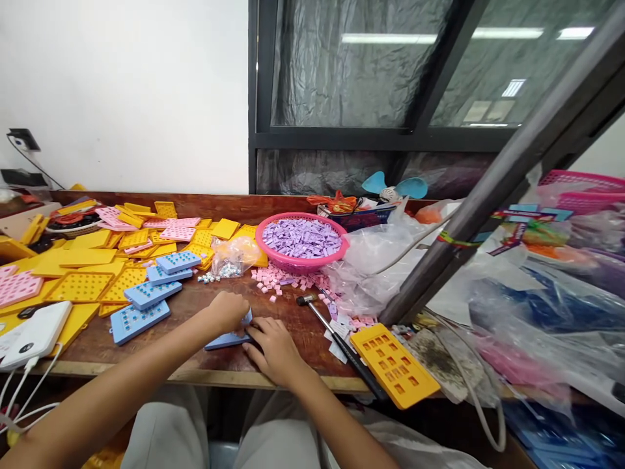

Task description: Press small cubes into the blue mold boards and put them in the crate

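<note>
A light blue plastic plate (225, 340) lies flat near the front edge of the wooden table (205, 361). My left hand (227, 311) rests on its upper part with the fingers curled, pinching at something I cannot make out. My right hand (271, 346) presses on the plate's right end, fingers bent over it. A small hammer (336, 341) with a dark handle lies just right of my right hand. Loose pink pieces (278, 280) are scattered beyond my hands.
A pink basket (301, 260) of lilac pieces stands behind. Blue plates (146, 294) and many yellow and pink plates (83, 286) cover the left. A yellow plate (394, 365) overhangs the front edge. Plastic bags and a slanted metal bar (488, 189) fill the right. A white device (34, 335) lies far left.
</note>
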`<state>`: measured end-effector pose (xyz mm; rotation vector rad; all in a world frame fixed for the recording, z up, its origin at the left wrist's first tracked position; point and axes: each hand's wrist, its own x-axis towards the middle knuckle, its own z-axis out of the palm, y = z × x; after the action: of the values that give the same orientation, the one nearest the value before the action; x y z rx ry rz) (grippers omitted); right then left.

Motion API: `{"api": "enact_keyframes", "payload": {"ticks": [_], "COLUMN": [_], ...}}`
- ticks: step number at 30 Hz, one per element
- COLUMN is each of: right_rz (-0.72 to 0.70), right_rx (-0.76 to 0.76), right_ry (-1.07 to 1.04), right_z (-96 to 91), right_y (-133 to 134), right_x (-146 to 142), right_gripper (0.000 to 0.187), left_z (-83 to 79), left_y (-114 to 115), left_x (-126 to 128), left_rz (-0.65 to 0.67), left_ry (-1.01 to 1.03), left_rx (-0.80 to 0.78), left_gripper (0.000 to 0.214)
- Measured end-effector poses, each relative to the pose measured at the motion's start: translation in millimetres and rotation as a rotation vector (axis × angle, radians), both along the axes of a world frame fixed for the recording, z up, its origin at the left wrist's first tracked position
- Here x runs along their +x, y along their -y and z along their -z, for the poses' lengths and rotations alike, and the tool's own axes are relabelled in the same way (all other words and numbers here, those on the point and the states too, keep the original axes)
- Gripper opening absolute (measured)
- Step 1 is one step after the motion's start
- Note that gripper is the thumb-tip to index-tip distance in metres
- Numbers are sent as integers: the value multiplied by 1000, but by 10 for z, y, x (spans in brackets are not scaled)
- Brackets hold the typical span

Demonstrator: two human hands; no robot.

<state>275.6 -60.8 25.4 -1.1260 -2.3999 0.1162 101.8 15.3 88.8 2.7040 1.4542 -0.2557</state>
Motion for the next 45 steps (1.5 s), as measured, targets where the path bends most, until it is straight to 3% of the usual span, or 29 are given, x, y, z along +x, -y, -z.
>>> {"api": "enact_keyframes", "payload": {"ticks": [6,10,14,19,22,25,28,31,37,45], "right_rz": [6,14,37,54,69,58,-57,-164,-146,-80], "right_rx": [-23,-61,-104,-121,-111,-61,-22,-67,-141,-114], "right_ry": [-30,-58,-130,-195,-178,-110,31,128,142,9], "right_z": [-6,-12,12,55,65,49,7,-33,-9,243], "right_y": [23,26,10,-1,-6,-7,7,14,-29,-140], "right_x": [-7,-5,31,49,37,30,7,-19,-44,5], "right_gripper": [30,30,33,36,45,67,81,79,77,75], "left_z": [-113,-109,5,241,373,516,621,645,639,602], "left_y": [-94,-79,44,227,356,451,503,516,498,534], "left_x": [33,13,-292,-753,-858,-875,-863,-848,-836,-699], "left_rz": [-38,-1,21,-57,-21,18,27,54,74,53], "left_ry": [-186,-160,83,245,319,356,368,343,362,388], "left_rx": [-86,-79,53,-48,-1,85,118,129,171,249], "left_gripper": [37,39,63,104,102,106,102,102,98,91]}}
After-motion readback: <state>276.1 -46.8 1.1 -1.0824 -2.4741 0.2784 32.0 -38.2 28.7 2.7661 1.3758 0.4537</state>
